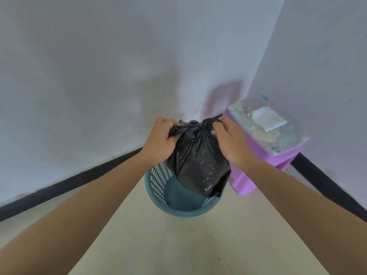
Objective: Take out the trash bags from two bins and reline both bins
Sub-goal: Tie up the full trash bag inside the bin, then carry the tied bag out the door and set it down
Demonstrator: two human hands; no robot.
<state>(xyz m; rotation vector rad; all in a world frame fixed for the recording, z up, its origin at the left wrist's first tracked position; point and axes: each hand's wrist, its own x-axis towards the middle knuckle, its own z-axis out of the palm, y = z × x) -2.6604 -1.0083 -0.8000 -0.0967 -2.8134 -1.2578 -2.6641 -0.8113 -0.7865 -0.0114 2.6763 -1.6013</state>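
Note:
A full black trash bag (200,163) hangs partly out of a blue slotted bin (158,183) that stands on the floor in a room corner. The bag's top is gathered into a knot. My left hand (160,141) grips the gathered plastic on the left of the knot. My right hand (230,141) pinches the plastic end on the right of the knot. The bag's lower end still sits inside the bin's rim.
A purple plastic stool (258,161) stands right of the bin against the wall, with a folded white item (268,118) on its patterned top. White walls with a black skirting board (59,187) meet behind the bin. Pale floor (188,245) lies in front.

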